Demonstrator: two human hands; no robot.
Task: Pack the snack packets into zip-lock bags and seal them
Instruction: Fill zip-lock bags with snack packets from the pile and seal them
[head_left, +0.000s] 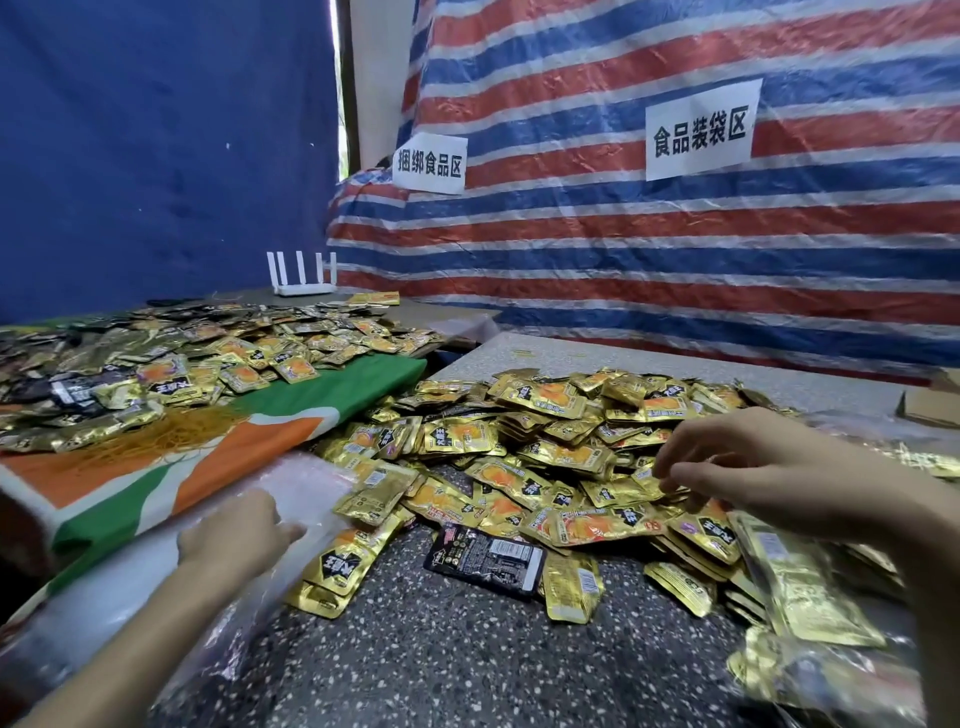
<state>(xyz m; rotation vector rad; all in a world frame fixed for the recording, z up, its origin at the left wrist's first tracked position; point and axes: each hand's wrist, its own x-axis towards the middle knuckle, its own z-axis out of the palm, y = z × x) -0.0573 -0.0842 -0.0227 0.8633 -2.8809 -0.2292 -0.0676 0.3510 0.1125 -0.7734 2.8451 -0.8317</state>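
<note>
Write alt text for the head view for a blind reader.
A person's right hand reaches into a heap of gold snack packets on a speckled table, while the left hand touches a stack of clear zip-lock bags.

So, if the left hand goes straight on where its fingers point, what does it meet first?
Probably the nearest gold packets, just past the clear bags under the left hand; depth is unclear.

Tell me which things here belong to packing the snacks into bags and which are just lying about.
For the job: gold snack packets, stack of clear bags under the left hand, right hand over the packets, filled bag.

Just lying about: white router, heap of rubber bands, two paper signs, green and orange cloth.
</note>
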